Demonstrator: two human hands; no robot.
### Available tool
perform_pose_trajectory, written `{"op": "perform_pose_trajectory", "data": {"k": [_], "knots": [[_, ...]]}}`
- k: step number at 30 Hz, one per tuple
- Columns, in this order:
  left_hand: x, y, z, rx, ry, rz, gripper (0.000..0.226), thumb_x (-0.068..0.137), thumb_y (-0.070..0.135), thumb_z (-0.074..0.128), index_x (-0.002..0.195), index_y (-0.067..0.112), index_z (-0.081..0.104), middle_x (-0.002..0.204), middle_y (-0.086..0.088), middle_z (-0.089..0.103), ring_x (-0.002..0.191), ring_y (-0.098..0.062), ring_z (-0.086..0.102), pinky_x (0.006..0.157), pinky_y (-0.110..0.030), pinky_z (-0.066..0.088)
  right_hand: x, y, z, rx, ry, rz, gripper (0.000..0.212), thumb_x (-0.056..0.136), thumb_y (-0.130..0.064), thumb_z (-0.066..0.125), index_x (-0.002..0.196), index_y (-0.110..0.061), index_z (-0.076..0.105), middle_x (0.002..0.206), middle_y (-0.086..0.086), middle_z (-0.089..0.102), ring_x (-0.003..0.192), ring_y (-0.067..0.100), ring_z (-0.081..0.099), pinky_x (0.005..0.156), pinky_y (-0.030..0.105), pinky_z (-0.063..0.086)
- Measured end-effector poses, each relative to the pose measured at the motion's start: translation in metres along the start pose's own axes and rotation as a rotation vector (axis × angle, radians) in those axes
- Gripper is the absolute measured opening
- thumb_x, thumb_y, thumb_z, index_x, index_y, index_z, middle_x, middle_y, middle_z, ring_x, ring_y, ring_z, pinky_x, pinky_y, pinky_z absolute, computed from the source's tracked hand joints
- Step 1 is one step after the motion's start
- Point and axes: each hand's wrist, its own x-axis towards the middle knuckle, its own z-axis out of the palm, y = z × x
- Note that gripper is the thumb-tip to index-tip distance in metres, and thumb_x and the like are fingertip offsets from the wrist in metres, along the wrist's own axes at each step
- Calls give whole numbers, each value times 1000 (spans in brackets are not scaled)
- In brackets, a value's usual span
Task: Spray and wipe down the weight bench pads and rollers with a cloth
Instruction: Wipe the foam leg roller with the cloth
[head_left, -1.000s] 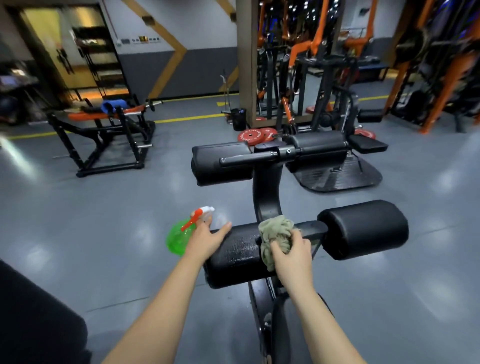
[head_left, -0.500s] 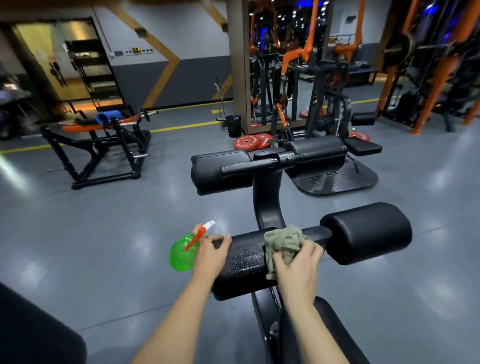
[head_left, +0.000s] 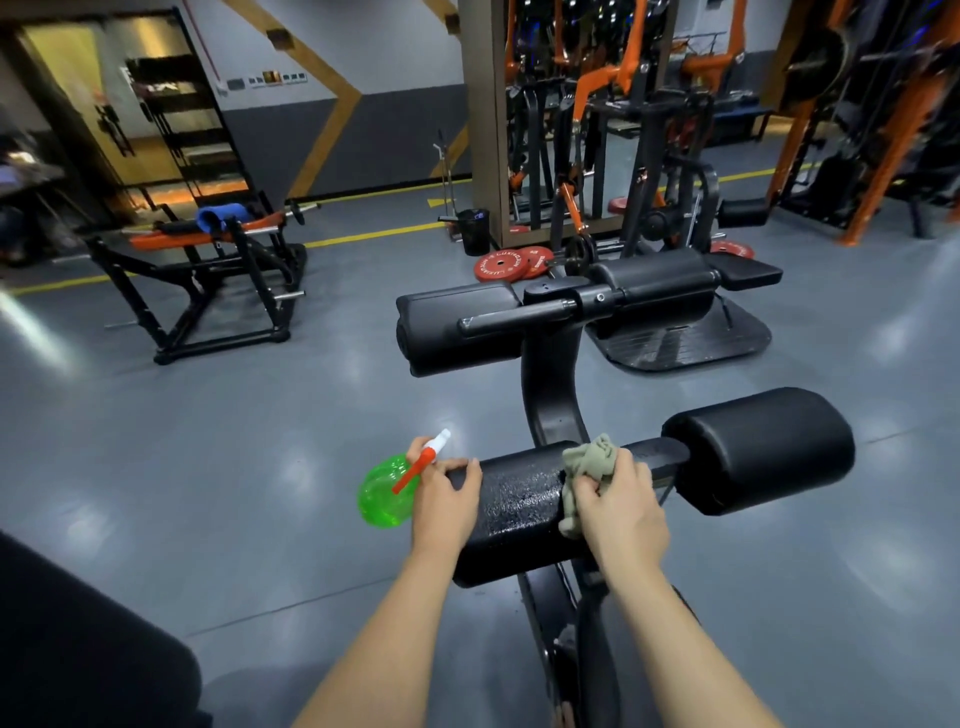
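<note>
My left hand (head_left: 444, 496) holds a green spray bottle (head_left: 383, 491) with an orange and white nozzle, and its thumb lies on the left end of the near left roller (head_left: 514, 512), whose black surface glistens with droplets. My right hand (head_left: 621, 512) grips a crumpled olive cloth (head_left: 589, 465) and presses it on the right end of that roller, by the centre bar. The near right roller (head_left: 763, 449) sits beyond my right hand. Two upper rollers (head_left: 452, 327) sit farther up the black post (head_left: 550, 395).
A black frame machine with an orange pad (head_left: 208, 270) stands at the left. Red weight plates (head_left: 501, 265) and a black bin (head_left: 475, 231) lie ahead by a pillar. Orange racks (head_left: 883, 114) fill the right. A black footplate (head_left: 685, 338) lies behind the bench.
My right hand with the cloth has slid slightly right along the near left roller toward the centre bar. My left hand and the bottle stay at the roller's left end.
</note>
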Motion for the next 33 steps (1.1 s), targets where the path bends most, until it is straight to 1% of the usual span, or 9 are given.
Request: {"op": "perform_pose_trajectory", "data": {"k": [3, 6, 12, 15, 21, 24, 27, 30, 33], "knots": [[-1, 2, 1, 31, -13, 17, 18, 101, 37, 60, 98, 20, 62, 156, -2, 34, 120, -26, 57, 98, -34, 42, 7, 2, -2, 88, 6, 116, 25, 94, -34, 53, 113, -18, 52, 115, 8, 55, 89, 30, 52, 72, 38, 37], [4, 1, 1, 67, -16, 23, 27, 102, 36, 57, 106, 12, 67, 154, -7, 39, 121, -30, 57, 94, -33, 39, 3, -3, 2, 26, 86, 82, 24, 96, -35, 51, 112, -18, 52, 115, 9, 55, 94, 36, 58, 70, 40, 39], [6, -7, 1, 87, -10, 65, 31, 102, 35, 57, 107, 8, 69, 159, 0, 27, 119, -28, 58, 94, -32, 37, -41, -14, 26, -299, 50, -398, 37, 87, -40, 67, 114, -22, 49, 108, 3, 47, 93, 28, 60, 58, 39, 49], [7, -8, -3, 82, -64, 40, 36, 102, 39, 55, 118, 8, 67, 150, -9, 44, 123, -29, 56, 94, -30, 35, -25, -17, 16, -227, 15, -311, 32, 93, -42, 58, 115, -23, 46, 110, 2, 46, 96, 29, 58, 62, 36, 39], [2, -8, -13, 55, -141, 61, 38, 103, 39, 56, 122, 10, 70, 144, -14, 50, 134, -29, 50, 104, -27, 34, -2, -10, 5, -97, 88, -34, 33, 96, -36, 53, 119, -12, 49, 114, 14, 48, 102, 40, 58, 70, 43, 42], [3, -6, -17, 46, -162, 61, 37, 102, 40, 57, 123, 12, 70, 141, -12, 53, 131, -28, 53, 103, -27, 36, -24, -17, 13, -111, 106, -102, 35, 94, -30, 55, 123, -11, 49, 114, 15, 44, 100, 40, 59, 66, 42, 41], [7, -6, -21, 65, -179, 69, 38, 102, 40, 58, 123, 12, 71, 141, -11, 54, 129, -26, 53, 103, -26, 36, -44, -19, 17, -97, 3, -233, 40, 94, -35, 53, 128, -14, 49, 124, 10, 37, 96, 37, 60, 69, 41, 44], [7, -5, -22, 37, -198, 58, 37, 101, 39, 60, 122, 11, 71, 147, -9, 46, 134, -24, 50, 105, -22, 32, -36, -7, 3, 8, -97, -205, 33, 98, -41, 50, 127, -24, 53, 130, 1, 37, 87, 30, 55, 73, 38, 43], [7, -4, -22, 38, -204, 54, 39, 101, 37, 60, 125, 7, 68, 146, -7, 47, 132, -23, 52, 94, -15, 30, -18, 7, -4, 68, -43, -141, 30, 98, -36, 54, 126, -26, 57, 124, 3, 43, 83, 25, 50, 72, 35, 40]]}}
